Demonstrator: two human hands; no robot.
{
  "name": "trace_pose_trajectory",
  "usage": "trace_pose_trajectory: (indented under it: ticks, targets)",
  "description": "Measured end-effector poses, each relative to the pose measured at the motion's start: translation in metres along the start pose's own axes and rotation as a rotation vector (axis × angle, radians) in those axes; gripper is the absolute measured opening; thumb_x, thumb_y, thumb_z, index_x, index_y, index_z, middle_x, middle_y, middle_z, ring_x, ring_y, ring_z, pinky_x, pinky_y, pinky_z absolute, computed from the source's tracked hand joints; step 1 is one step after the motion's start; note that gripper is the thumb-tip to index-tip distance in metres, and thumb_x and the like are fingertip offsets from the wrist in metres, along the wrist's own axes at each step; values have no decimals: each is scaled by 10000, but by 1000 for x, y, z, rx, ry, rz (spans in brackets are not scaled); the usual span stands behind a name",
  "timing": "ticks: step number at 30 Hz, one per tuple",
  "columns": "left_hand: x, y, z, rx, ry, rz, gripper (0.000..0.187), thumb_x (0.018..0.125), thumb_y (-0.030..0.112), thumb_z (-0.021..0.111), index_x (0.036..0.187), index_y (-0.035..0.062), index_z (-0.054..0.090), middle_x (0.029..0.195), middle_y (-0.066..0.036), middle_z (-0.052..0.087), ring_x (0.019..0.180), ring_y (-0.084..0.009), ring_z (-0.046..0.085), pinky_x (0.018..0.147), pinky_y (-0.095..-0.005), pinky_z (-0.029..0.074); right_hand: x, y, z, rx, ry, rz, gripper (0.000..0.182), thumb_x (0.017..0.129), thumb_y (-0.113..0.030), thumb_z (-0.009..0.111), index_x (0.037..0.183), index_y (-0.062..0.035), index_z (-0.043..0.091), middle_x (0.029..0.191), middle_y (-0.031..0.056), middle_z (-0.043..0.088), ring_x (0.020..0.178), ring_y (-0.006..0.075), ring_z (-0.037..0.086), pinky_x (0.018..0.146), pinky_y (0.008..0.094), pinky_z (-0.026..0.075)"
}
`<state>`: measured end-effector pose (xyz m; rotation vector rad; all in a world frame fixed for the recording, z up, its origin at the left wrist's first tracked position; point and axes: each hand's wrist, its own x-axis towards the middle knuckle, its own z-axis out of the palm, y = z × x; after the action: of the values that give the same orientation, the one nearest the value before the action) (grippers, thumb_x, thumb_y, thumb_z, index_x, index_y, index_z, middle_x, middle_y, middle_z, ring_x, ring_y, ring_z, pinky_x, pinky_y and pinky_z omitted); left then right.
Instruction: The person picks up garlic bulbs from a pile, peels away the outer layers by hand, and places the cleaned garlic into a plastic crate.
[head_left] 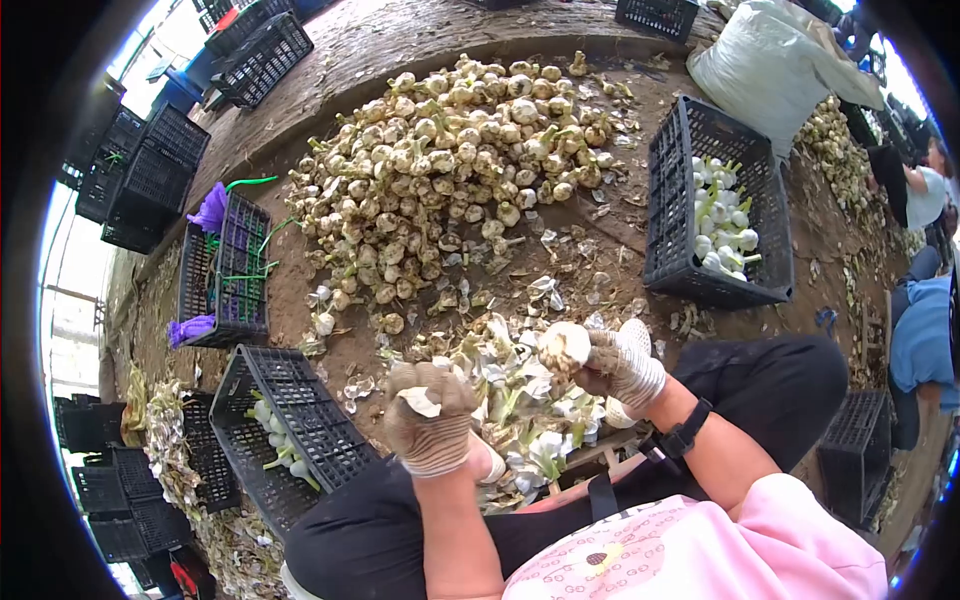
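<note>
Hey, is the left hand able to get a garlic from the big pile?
Probably yes: just loose peels and dirt seem to lie between the left hand and the big garlic pile, though leaning forward may help.

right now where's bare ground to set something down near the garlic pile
A mostly bare patch of soil lies between the garlic pile and the crate of white bulbs; a narrower strip separates the pile from the crate with purple netting. It's crowded below the left hand and right hand, where peelings cover the ground.
</note>
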<state>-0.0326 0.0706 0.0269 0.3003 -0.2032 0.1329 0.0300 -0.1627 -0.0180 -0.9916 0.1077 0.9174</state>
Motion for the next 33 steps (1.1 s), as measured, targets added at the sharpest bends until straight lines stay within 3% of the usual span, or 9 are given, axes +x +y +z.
trace_pose_trajectory:
  ticks: [1,2,4,6,7,14,26,30,33]
  targets:
    - [-6,2,-7,-37,110,-45,114,814,154,603,874,73,551,785,-19,538,694,-146,521,624,-289,408,-2,-3,4,59,16,9,323,847,-290,595,1049,-43,548,761,12,581,614,90,552,538,194,440]
    - [-7,-1,-5,373,255,-93,112,780,58,621,868,71,554,784,-18,546,701,-116,528,610,-273,422,-1,-6,7,118,25,15,309,850,-281,589,1044,-46,542,753,9,573,613,94,556,538,193,446]
    - [-9,-21,-22,1274,426,-488,197,723,25,679,873,57,556,796,-27,564,714,-100,538,603,-260,446,3,-3,6,160,42,4,272,852,-266,581,1020,-58,532,713,15,554,598,111,562,520,201,454]
    - [-11,-43,-25,1818,306,-268,257,680,51,726,886,42,572,815,-44,577,719,-102,543,613,-248,462,1,-5,-1,121,68,38,272,851,-268,582,1022,-63,532,711,19,553,589,111,558,505,202,448]
    - [-10,-49,-18,1549,395,-260,317,648,94,763,908,29,594,802,-49,579,705,-116,547,629,-260,467,0,-2,-1,137,63,12,275,857,-266,572,1048,-71,535,698,6,543,567,84,531,486,187,421]
    - [4,-68,8,2168,77,257,372,638,148,745,963,24,613,836,-109,612,725,-235,610,653,-318,494,-3,-2,24,-92,-8,-15,460,858,-302,571,1238,-80,437,690,-24,526,541,34,483,433,145,352]
    - [7,-64,9,2092,124,-37,162,776,66,555,908,54,648,792,-122,634,730,-255,617,668,-319,481,-11,2,21,-150,43,15,426,875,-279,539,1239,-80,439,687,-24,534,492,28,462,427,151,359]
    - [3,-62,-9,1463,379,-150,180,795,86,581,940,-13,623,834,-108,631,736,-201,602,715,-305,479,-8,-1,16,17,2,83,409,869,-247,543,1235,-89,450,672,-31,533,459,29,455,414,148,364]
    - [8,-67,-2,1775,144,161,441,761,279,691,1054,-26,566,836,-70,594,755,-170,573,736,-283,470,-5,5,17,95,-4,104,364,858,-257,556,1180,-100,494,645,-38,520,459,23,444,400,135,322]
